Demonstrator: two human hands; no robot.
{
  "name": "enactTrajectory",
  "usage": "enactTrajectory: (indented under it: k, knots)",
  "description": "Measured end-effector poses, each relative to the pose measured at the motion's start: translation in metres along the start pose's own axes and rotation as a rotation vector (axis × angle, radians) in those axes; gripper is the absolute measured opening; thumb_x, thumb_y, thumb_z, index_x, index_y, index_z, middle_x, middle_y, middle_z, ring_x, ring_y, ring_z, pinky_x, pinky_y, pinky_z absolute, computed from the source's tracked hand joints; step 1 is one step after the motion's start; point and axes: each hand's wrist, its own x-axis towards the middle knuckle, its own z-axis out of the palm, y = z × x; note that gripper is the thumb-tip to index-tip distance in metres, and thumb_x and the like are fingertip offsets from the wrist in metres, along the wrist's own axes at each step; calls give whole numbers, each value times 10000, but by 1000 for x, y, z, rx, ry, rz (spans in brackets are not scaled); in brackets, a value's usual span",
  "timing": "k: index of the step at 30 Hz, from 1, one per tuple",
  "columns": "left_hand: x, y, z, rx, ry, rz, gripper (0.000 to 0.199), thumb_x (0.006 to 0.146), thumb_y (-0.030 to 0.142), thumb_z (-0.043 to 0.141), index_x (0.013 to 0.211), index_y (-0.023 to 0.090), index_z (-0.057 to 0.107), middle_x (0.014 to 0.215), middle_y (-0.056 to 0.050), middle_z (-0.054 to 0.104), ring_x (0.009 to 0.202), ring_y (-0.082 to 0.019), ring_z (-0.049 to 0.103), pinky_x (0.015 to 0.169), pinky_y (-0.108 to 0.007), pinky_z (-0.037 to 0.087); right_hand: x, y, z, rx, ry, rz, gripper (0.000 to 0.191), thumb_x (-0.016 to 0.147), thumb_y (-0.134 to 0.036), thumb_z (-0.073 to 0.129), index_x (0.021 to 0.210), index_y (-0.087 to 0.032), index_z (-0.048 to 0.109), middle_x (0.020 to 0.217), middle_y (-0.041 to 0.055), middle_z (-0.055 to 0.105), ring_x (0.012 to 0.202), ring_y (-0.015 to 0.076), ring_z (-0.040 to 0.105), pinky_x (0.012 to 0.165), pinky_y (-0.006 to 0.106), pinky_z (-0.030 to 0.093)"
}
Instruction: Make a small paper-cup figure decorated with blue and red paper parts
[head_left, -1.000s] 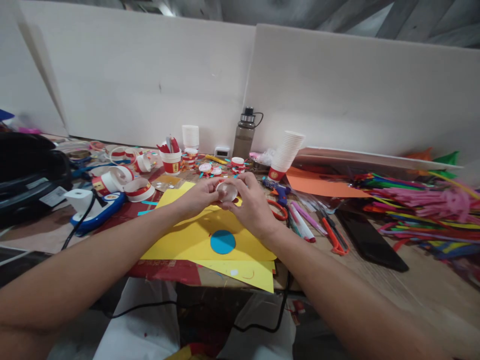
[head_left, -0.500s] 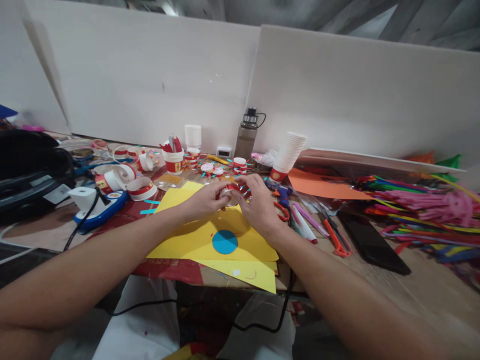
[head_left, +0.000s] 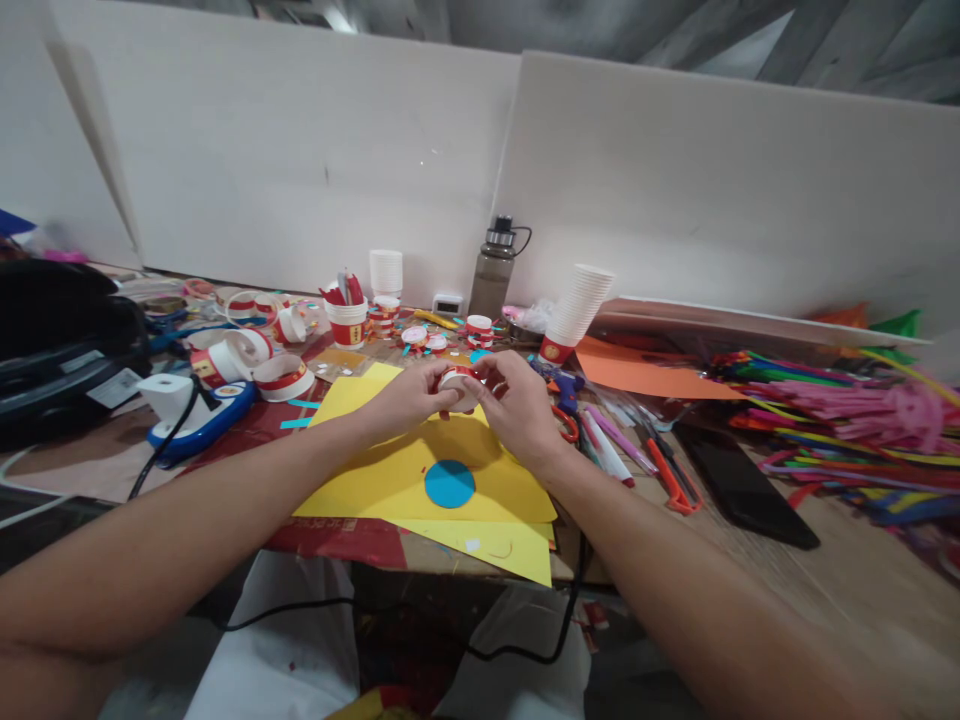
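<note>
A: How is the grip?

B: Our left hand [head_left: 409, 402] is clamped on the left side of the small red-and-white paper piece [head_left: 456, 382], and our right hand [head_left: 519, 405] pinches its right side. The fingertips behind it are hidden from us.

A: And where is the piece?

B: Between both hands, over the far part of the yellow sheet [head_left: 352, 455]. We can't tell whether it touches the paper.

A: How do we handle it well?

B: We judge that light, even pressure suits it, since thin paper walls probably dent. We do best to steady it with one hand while the other adjusts it, thumbs near the rim.

A: What should we mind nearby?

B: The blue disc [head_left: 450, 484] lies on the sheet, nearer us, so we avoid dragging a wrist across it. To the right are the orange-handled scissors [head_left: 576, 428], then markers [head_left: 609, 452] and an orange cutter [head_left: 675, 482]; our right forearm should stay clear. Farther off, a stack of paper cups [head_left: 577, 308] leans on the table [head_left: 840, 600], so we reach gently.
</note>
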Motion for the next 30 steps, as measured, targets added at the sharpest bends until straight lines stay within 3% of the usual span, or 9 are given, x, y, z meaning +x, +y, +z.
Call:
enactTrajectory:
  k: [6,12,16,22,30]
  knots:
    - [-2,2,0,14,12,19,207,820,300,583,957,145,599,862,-28,606,735,-136,576,600,-248,485,1,2,1,13,13,19,130,854,-315,643,870,-196,594,847,40,625,739,159,574,661,295,471]
    - [-3,10,-1,369,138,156,131,823,268,570,841,147,617,768,-14,588,704,-132,505,622,-246,395,0,4,3,36,13,3,103,837,-240,645,912,-200,585,876,38,613,759,157,577,655,283,468]
    - [-3,11,-2,470,144,184,121,835,254,548,798,149,593,732,-5,563,687,-127,470,622,-249,346,0,4,3,35,9,-4,102,830,-227,647,908,-203,586,886,43,613,775,166,579,659,289,467]
    - [-3,6,-3,323,109,119,147,840,291,555,812,149,581,714,8,537,642,-114,461,584,-237,334,0,1,1,72,2,55,108,837,-267,635,897,-194,583,850,38,616,716,152,565,639,290,463]
    - [-4,3,-3,61,43,25,202,824,308,602,943,146,595,823,-35,673,686,-127,579,601,-237,417,2,-3,-1,119,-2,151,128,823,-302,634,863,-186,594,805,26,629,679,143,551,624,286,441]
